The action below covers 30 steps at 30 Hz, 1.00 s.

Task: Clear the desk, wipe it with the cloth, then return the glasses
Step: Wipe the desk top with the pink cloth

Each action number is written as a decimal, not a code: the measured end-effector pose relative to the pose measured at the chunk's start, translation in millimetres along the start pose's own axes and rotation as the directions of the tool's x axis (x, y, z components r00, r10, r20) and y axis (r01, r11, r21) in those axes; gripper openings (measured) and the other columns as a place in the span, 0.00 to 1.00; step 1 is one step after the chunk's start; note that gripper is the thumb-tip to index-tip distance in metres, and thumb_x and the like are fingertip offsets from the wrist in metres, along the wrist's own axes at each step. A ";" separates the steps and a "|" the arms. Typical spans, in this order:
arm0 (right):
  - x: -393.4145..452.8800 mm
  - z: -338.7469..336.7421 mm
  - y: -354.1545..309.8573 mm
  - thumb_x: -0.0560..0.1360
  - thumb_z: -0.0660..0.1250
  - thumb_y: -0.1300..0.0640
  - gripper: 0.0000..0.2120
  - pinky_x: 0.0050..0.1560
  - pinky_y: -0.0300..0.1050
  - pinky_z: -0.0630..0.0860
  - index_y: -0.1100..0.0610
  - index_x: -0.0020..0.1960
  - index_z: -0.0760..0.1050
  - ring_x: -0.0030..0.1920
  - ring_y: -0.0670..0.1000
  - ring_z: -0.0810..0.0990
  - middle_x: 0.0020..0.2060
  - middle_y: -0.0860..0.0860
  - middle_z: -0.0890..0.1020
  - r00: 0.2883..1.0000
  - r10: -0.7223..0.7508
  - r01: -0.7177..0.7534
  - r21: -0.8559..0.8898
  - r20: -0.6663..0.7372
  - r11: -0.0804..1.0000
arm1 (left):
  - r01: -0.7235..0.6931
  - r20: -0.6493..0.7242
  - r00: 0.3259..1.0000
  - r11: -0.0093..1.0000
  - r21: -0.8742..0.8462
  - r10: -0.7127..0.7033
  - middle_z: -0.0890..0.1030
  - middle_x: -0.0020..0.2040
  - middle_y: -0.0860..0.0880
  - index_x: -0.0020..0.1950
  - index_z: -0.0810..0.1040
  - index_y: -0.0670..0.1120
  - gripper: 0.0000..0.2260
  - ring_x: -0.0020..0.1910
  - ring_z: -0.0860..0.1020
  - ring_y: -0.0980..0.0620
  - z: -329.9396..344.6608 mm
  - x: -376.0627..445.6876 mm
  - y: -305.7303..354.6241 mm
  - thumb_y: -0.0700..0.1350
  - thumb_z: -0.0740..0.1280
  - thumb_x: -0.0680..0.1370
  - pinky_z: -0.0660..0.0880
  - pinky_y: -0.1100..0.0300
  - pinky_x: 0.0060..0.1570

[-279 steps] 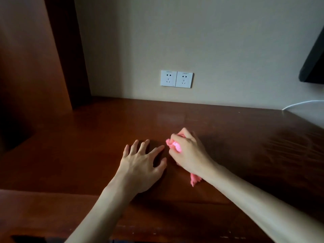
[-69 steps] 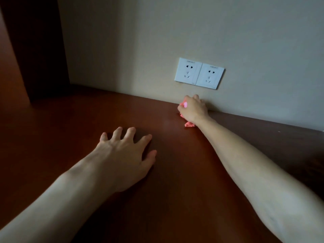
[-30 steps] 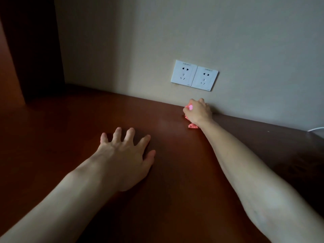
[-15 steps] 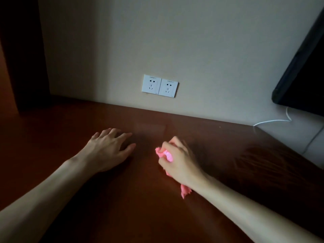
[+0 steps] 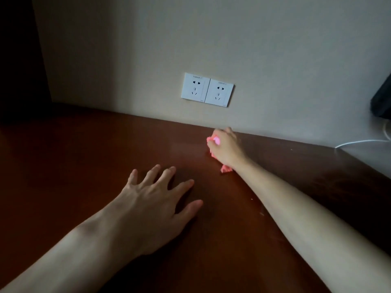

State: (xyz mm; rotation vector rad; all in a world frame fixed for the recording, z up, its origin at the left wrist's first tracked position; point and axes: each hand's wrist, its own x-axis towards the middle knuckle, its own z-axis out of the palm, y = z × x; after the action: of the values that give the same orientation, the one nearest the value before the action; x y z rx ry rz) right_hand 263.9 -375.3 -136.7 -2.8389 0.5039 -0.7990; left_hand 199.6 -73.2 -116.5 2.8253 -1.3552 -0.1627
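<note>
A dark red-brown wooden desk (image 5: 74, 166) fills the lower view. My right hand (image 5: 226, 148) grips a bunched pink cloth (image 5: 226, 169) and presses it on the desk close to the back wall, just below the sockets. Most of the cloth is hidden under the hand; a pink tip shows at the fingers and another at the wrist. My left hand (image 5: 156, 205) rests flat on the desk with fingers spread, nearer to me and left of the cloth. No glasses are in view.
A white double wall socket (image 5: 207, 89) sits on the beige wall above the desk's back edge. A dark screen corner (image 5: 382, 100) and a white cable (image 5: 359, 142) are at the right. A dark wooden panel (image 5: 19, 60) stands at the far left.
My right hand has pushed the cloth from the middle of the desk back out to the wall. My left hand stays planted, its fingers now spread wider.
</note>
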 end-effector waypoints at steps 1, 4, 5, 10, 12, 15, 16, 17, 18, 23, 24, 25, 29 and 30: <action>17.0 6.6 3.0 0.80 0.62 0.48 0.11 0.52 0.48 0.70 0.53 0.53 0.79 0.57 0.63 0.76 0.54 0.57 0.76 0.999 0.038 -0.038 -0.027 0.006 0.999 | 0.002 -0.018 1.000 1.000 0.012 -0.002 0.40 0.82 0.53 0.78 0.39 0.69 0.32 0.81 0.40 0.48 2.9 2.1 -1.9 0.74 0.35 0.74 0.42 0.38 0.77; 59.7 22.0 9.6 0.80 0.60 0.50 0.12 0.53 0.50 0.71 0.54 0.57 0.78 0.59 0.65 0.73 0.58 0.59 0.75 0.991 0.132 -0.131 -0.116 0.006 0.985 | 0.018 -0.059 0.998 1.000 0.015 -0.017 0.39 0.82 0.54 0.76 0.35 0.71 0.31 0.81 0.40 0.49 9.8 5.9 -6.3 0.76 0.33 0.73 0.42 0.39 0.77; 70.2 26.0 10.6 0.79 0.60 0.49 0.13 0.54 0.50 0.72 0.54 0.58 0.77 0.60 0.65 0.73 0.59 0.59 0.75 0.989 0.151 -0.150 -0.139 0.000 0.979 | 0.021 -0.068 0.997 1.000 0.015 -0.020 0.39 0.82 0.55 0.75 0.35 0.71 0.32 0.81 0.40 0.49 11.2 6.1 -6.8 0.76 0.32 0.72 0.43 0.39 0.77; 75.8 28.4 10.9 0.80 0.59 0.49 0.16 0.59 0.54 0.73 0.55 0.62 0.76 0.63 0.66 0.71 0.63 0.60 0.73 0.986 0.165 -0.158 -0.183 0.027 0.970 | 0.027 -0.038 0.999 1.000 0.016 -0.027 0.40 0.82 0.56 0.75 0.35 0.72 0.32 0.81 0.41 0.50 6.4 4.1 -5.2 0.77 0.33 0.72 0.44 0.41 0.77; 55.8 15.9 9.1 0.80 0.59 0.49 0.15 0.59 0.54 0.73 0.55 0.61 0.76 0.63 0.65 0.71 0.62 0.60 0.73 0.989 0.147 -0.140 -0.164 0.030 0.976 | 0.023 0.015 1.000 1.000 0.017 -0.024 0.41 0.82 0.56 0.75 0.37 0.73 0.32 0.81 0.42 0.50 -0.6 4.1 -5.2 0.76 0.36 0.72 0.45 0.41 0.78; 4.5 -9.9 1.2 0.80 0.61 0.49 0.12 0.60 0.52 0.72 0.54 0.57 0.77 0.62 0.63 0.72 0.60 0.58 0.74 0.997 0.076 -0.074 -0.060 0.033 0.995 | 0.021 0.048 0.999 1.000 0.004 -0.021 0.43 0.82 0.56 0.76 0.39 0.73 0.34 0.81 0.45 0.49 -10.4 -1.1 -2.1 0.77 0.36 0.70 0.48 0.42 0.78; -16.8 -19.4 -2.6 0.80 0.62 0.49 0.11 0.59 0.52 0.72 0.54 0.56 0.77 0.61 0.63 0.72 0.59 0.58 0.74 0.999 0.036 -0.035 -0.031 0.035 0.999 | 0.024 0.051 0.998 1.000 0.002 -0.024 0.44 0.82 0.55 0.76 0.40 0.73 0.36 0.81 0.46 0.49 -12.7 -3.6 0.4 0.77 0.35 0.68 0.49 0.43 0.78; -39.3 -29.1 -6.7 0.80 0.63 0.49 0.11 0.58 0.52 0.72 0.54 0.55 0.76 0.60 0.63 0.73 0.57 0.57 0.74 0.999 -0.011 0.011 -0.009 0.038 1.000 | 0.031 0.051 0.998 0.999 0.007 -0.032 0.45 0.82 0.55 0.77 0.41 0.73 0.38 0.81 0.47 0.49 -14.6 -6.0 2.9 0.77 0.34 0.66 0.50 0.42 0.78; -62.2 -39.5 -10.6 0.79 0.63 0.49 0.10 0.56 0.52 0.73 0.54 0.55 0.76 0.59 0.62 0.73 0.55 0.56 0.74 0.998 -0.055 0.055 0.008 0.040 0.998 | 0.038 0.047 0.998 0.999 0.017 -0.039 0.46 0.82 0.54 0.77 0.42 0.72 0.39 0.81 0.49 0.48 -15.6 -8.0 5.2 0.77 0.34 0.65 0.52 0.42 0.78; -176.1 -95.5 -26.0 0.79 0.65 0.48 0.08 0.45 0.46 0.70 0.51 0.52 0.75 0.53 0.53 0.72 0.48 0.47 0.69 0.970 -0.243 0.243 0.070 -0.001 0.968 | 0.076 -0.026 0.997 0.996 0.048 -0.074 0.55 0.81 0.52 0.79 0.50 0.69 0.32 0.79 0.58 0.47 -14.0 -15.7 11.7 0.74 0.42 0.75 0.62 0.43 0.74; -195.9 -105.5 -27.3 0.78 0.65 0.47 0.07 0.45 0.47 0.72 0.51 0.51 0.75 0.52 0.51 0.71 0.48 0.46 0.68 0.962 -0.274 0.273 0.092 -0.002 0.958 | 0.082 -0.024 0.996 0.996 0.047 -0.081 0.56 0.81 0.52 0.79 0.51 0.68 0.31 0.78 0.59 0.47 -15.4 -15.7 13.6 0.73 0.44 0.76 0.63 0.43 0.73; -213.4 -115.4 -28.7 0.78 0.65 0.47 0.07 0.46 0.48 0.74 0.50 0.51 0.75 0.52 0.50 0.71 0.47 0.45 0.69 0.954 -0.301 0.298 0.111 0.009 0.948 | 0.092 -0.017 0.996 0.995 0.043 -0.091 0.57 0.80 0.51 0.79 0.52 0.67 0.30 0.78 0.61 0.46 -17.3 -15.4 15.9 0.73 0.46 0.77 0.65 0.43 0.72; -255.9 -140.5 -32.8 0.75 0.63 0.46 0.08 0.49 0.54 0.77 0.50 0.49 0.75 0.53 0.50 0.72 0.49 0.45 0.71 0.930 -0.366 0.355 0.161 0.042 0.921 | 0.134 -0.014 0.991 0.990 0.046 -0.134 0.60 0.80 0.49 0.79 0.53 0.65 0.30 0.76 0.64 0.43 -23.1 -14.9 32.4 0.72 0.46 0.78 0.68 0.41 0.69; -257.2 -141.5 -32.4 0.74 0.63 0.46 0.09 0.49 0.54 0.77 0.49 0.49 0.74 0.53 0.50 0.72 0.49 0.45 0.71 0.929 -0.368 0.356 0.172 0.043 0.919 | 0.129 -0.035 0.991 0.990 0.055 -0.127 0.59 0.80 0.49 0.80 0.52 0.65 0.30 0.77 0.62 0.44 -20.8 -15.2 38.3 0.72 0.45 0.78 0.66 0.40 0.70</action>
State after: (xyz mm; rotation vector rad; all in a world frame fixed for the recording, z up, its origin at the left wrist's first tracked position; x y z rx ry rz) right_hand -8.2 -260.5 -132.6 -2.8304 -0.1030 -0.7443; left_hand 162.4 -86.3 -92.6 2.9493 -1.1923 -0.0800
